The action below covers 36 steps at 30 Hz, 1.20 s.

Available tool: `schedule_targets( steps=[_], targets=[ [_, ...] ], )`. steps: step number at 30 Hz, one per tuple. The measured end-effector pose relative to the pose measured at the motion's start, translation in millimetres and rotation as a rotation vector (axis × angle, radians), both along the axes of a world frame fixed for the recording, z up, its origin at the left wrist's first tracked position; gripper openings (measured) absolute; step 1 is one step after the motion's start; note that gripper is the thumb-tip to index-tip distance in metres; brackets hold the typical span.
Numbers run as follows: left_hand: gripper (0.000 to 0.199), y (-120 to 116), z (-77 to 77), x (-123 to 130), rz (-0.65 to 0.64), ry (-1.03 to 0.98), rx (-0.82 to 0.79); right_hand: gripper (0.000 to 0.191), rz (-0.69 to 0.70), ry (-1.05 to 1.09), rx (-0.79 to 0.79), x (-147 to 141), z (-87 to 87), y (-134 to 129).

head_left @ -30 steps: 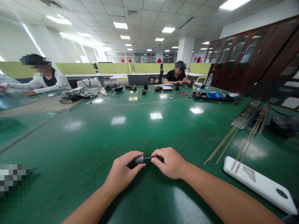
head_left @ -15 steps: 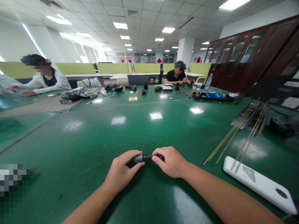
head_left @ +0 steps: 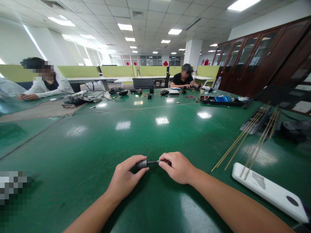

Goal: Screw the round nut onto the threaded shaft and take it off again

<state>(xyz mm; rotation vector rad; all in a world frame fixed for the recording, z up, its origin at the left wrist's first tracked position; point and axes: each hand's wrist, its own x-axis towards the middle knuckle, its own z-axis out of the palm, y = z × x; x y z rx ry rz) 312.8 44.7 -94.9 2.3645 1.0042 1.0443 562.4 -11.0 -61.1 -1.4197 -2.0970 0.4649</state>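
I have a gray can (head_left: 143, 164) and a thin dark rod (head_left: 152, 162) low in the middle of my view, over the green table (head_left: 136, 136). I cannot tell if they touch it. They make one long line, from the can at nine o'clock to the rod's tip at three o'clock. My left hand (head_left: 126, 176) has its finger and thumb squeezed on the can. My right hand (head_left: 179, 168) pinches the rod's other end. So both hands are just as near, with a bare bit of rod between them. The right fingers get in the way, so I can't see that end well.

A long white thing (head_left: 269, 192) lies near my right arm (head_left: 218, 191), between three and four o'clock. Thin sticks (head_left: 252, 123) lie at two o'clock, some reaching over it. A black tray (head_left: 216, 103) is far off at one o'clock.
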Motion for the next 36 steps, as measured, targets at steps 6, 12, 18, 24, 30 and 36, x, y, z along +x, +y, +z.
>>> schedule_targets(
  steps=[6,12,18,24,30,36],
  targets=[
    [0.032,1.5,-1.5,-1.4,0.007,-0.006,-0.001,0.020,0.001,-0.006,0.012,0.8,1.2,0.2],
    [0.032,1.9,0.7,-1.0,0.020,-0.009,0.009,0.019,-0.007,-0.004,0.007,2.7,0.8,1.8],
    [0.031,1.8,3.1,-0.6,0.033,-0.019,-0.003,0.020,-0.028,0.007,0.026,4.2,4.8,1.6],
    [0.033,0.6,9.4,-2.8,0.114,-0.037,-0.066,0.038,-0.162,0.064,0.027,5.0,10.7,-0.3],
    [0.043,-7.7,29.4,-5.8,0.138,-0.217,-0.252,0.053,-0.219,0.062,0.051,6.2,11.5,0.1],
    [0.042,-30.3,44.5,-69.3,0.173,-0.261,-0.271,0.044,-0.194,0.063,0.038,4.3,6.5,-2.9]
  ],
)
